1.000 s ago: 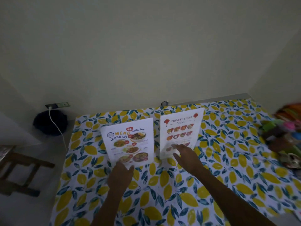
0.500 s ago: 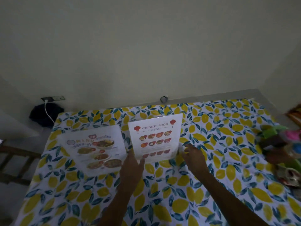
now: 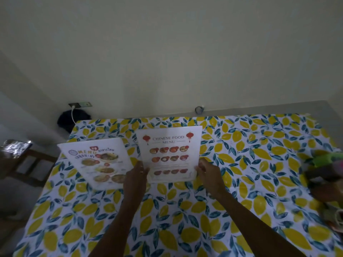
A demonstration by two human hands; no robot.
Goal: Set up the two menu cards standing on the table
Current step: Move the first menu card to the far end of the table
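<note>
1. Standing upright mid-table on the lemon-print tablecloth [image 3: 241,182], the Chinese food menu card [image 3: 169,154] is pinched at both lower edges by the left hand [image 3: 136,176] and right hand [image 3: 208,172].
2. Just left of it, the Thai menu card [image 3: 98,162] leans, untouched.

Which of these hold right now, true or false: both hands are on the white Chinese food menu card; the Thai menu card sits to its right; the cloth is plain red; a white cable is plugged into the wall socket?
1. Both hands hold the white Chinese food menu card. True: the left hand is at its lower left edge, the right hand at its lower right.
2. The white Thai menu card sits to its right. False: it is to its left, untouched.
3. The tablecloth is plain red. False: it is white with yellow lemons and blue-green leaves.
4. A white cable is plugged into the wall socket. True.
</note>
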